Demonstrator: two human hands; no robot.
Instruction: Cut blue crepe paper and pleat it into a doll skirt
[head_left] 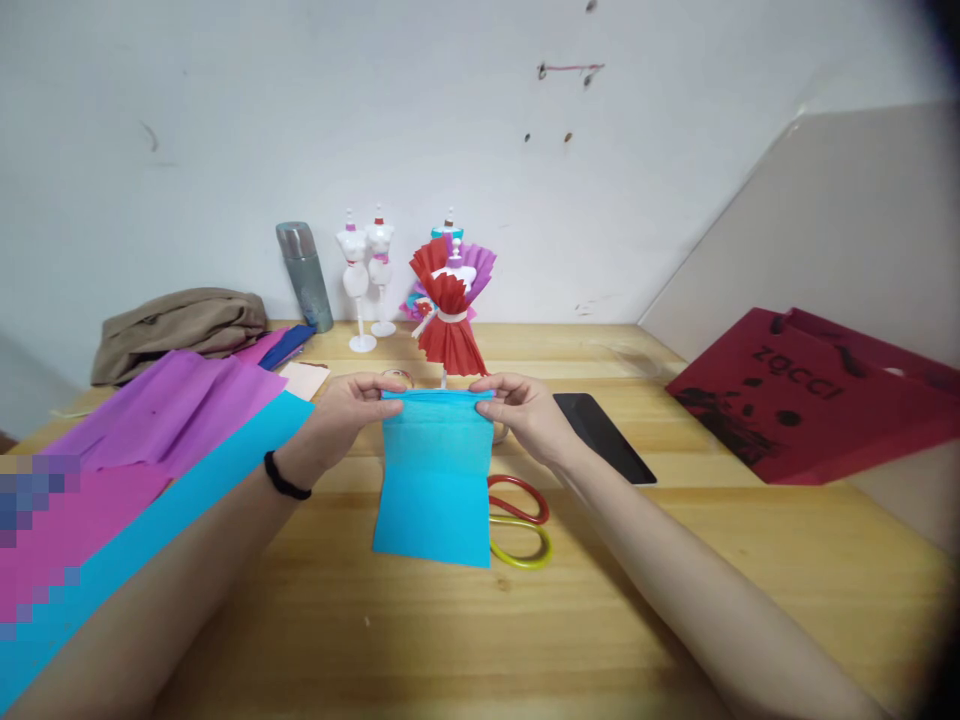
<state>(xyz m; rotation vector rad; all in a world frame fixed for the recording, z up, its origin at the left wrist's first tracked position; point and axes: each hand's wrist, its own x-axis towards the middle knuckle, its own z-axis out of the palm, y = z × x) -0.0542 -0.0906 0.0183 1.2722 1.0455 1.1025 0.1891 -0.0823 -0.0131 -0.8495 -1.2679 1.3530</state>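
Note:
A blue sheet of crepe-like paper [435,500] hangs between my hands, its top edge folded into a narrow band. My left hand [356,405] pinches the upper left corner between thumb and fingers. At the upper right corner, my right hand [521,410] holds the same edge in a pinch. Scissors with a red and a yellow handle loop [523,545] lie on the table, partly hidden behind the sheet. Just beyond the hands stands a small white mannequin in a pleated red paper dress [451,335] with a pale band at the waist.
Purple paper [180,410], a long blue strip [202,480] and a brown cloth [180,325] lie at left. Behind stand a bottle [305,278] and white mannequins [360,290]. A black phone-like slab [604,437] and red bag [810,400] are at right on the table [712,600].

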